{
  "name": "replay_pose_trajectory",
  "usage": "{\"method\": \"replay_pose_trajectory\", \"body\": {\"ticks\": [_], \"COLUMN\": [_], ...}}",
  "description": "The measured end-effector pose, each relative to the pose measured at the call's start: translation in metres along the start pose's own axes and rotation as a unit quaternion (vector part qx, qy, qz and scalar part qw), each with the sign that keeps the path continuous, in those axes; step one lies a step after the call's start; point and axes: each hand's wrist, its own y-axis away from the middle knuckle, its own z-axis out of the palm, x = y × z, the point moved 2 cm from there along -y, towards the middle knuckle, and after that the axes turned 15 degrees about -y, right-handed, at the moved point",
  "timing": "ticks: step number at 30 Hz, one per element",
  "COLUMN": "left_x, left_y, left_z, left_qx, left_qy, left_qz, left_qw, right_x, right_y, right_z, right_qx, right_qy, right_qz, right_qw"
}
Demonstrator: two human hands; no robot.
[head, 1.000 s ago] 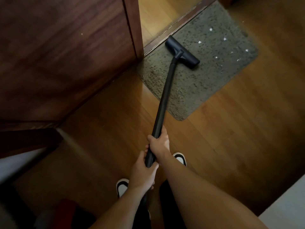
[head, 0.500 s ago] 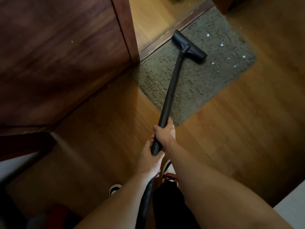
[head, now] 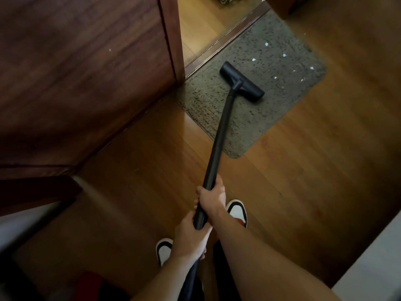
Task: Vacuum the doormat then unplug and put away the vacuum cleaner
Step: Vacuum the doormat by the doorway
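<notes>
The black vacuum wand point(head: 219, 137) is gripped by closed fingers of the right hand point(head: 211, 197) above the left hand point(head: 191, 237). Its floor nozzle point(head: 242, 82) rests mid-doormat point(head: 280, 61), paper scraps point(head: 284, 55) beyond; bare wooden floor point(head: 314, 170) lies rightward.

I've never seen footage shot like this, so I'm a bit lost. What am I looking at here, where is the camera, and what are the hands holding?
The camera is worn on a person's head and looks down, so the arms come in from the bottom edge. There is no machine arm, just two bare hands. The right hand grips the black vacuum wand higher up; the left hand grips it lower down. The wand ends in a flat nozzle resting on a grey doormat, which lies on a wooden floor beside a doorway. Small white scraps dot the mat to the right of the nozzle. The person's shoes show below.
</notes>
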Motion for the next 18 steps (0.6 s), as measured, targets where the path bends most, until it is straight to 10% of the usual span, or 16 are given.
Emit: {"method": "replay_pose_trajectory", "body": {"ticks": [18], "left_x": [-0.105], "left_y": [0.019], "left_z": [-0.039], "left_qx": [-0.044], "left_qy": [0.001], "left_qz": [-0.040], "left_qw": [0.998], "right_x": [0.089], "right_y": [0.058], "right_z": [0.046], "right_qx": [0.012], "right_qy": [-0.019], "right_qz": [-0.004], "right_qw": [1.000]}}
